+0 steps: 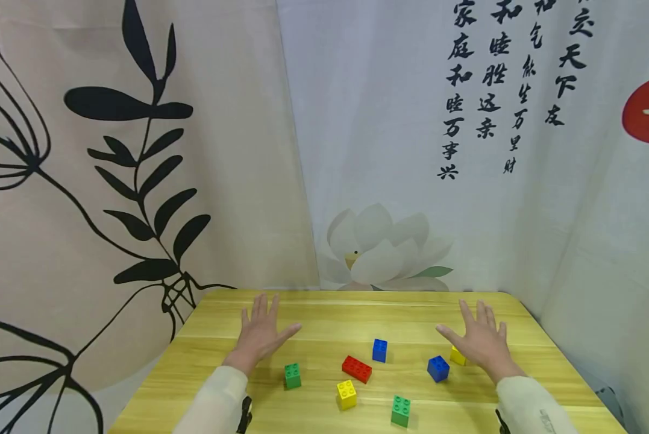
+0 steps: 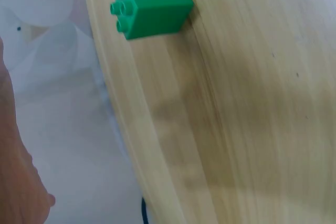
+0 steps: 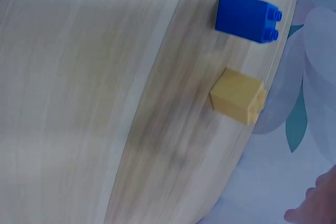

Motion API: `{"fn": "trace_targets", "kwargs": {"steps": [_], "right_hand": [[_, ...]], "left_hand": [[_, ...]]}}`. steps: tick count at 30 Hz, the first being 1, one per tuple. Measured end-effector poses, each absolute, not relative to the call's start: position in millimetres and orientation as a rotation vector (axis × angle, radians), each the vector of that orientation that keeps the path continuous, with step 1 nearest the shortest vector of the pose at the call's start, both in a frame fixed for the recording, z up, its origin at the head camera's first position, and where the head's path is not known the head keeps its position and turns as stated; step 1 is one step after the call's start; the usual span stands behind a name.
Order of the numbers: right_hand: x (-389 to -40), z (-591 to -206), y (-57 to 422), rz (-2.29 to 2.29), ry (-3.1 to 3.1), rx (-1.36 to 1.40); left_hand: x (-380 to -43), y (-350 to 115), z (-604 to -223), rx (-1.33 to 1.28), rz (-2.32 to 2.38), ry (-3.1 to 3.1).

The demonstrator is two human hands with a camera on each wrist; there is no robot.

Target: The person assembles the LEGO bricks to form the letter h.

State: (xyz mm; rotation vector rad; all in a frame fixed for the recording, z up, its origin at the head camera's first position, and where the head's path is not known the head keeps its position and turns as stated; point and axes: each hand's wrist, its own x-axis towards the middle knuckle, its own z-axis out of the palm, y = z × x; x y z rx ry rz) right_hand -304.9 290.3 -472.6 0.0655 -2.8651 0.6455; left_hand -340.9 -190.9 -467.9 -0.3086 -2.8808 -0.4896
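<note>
My left hand (image 1: 261, 333) is held over the left side of the table with fingers spread, holding nothing. Nearest to it is a green brick (image 1: 292, 375), which also shows as a green block (image 2: 157, 6) in the left wrist view. On the right, my right hand (image 1: 481, 340) has its fingers spread too and partly covers a yellow brick (image 1: 457, 355). Beside that lies a blue brick (image 1: 438, 368). The right wrist view shows this blue brick (image 3: 247, 17) and yellow brick (image 3: 238, 97) standing apart.
Between the hands lie a red brick (image 1: 357, 369), a second blue brick (image 1: 379, 350), a second yellow brick (image 1: 346, 395) and a second green brick (image 1: 401, 411). The wooden table (image 1: 324, 313) ends at a printed curtain (image 1: 237, 150) behind it.
</note>
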Motion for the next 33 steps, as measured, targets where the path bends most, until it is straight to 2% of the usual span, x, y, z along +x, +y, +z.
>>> {"fn": "trace_targets", "kwargs": {"steps": [17, 26, 33], "right_hand": [[-305, -471, 263, 0.816, -2.833, 0.094], [-300, -471, 241, 0.885, -2.772, 0.189], [-296, -474, 223, 1.105, -2.708, 0.233]], "left_hand": [[-337, -163, -468, -0.407, -0.586, -2.828], [-335, -150, -468, -0.413, -0.838, -2.854], [-327, -139, -467, -0.452, -1.04, -2.815]]}}
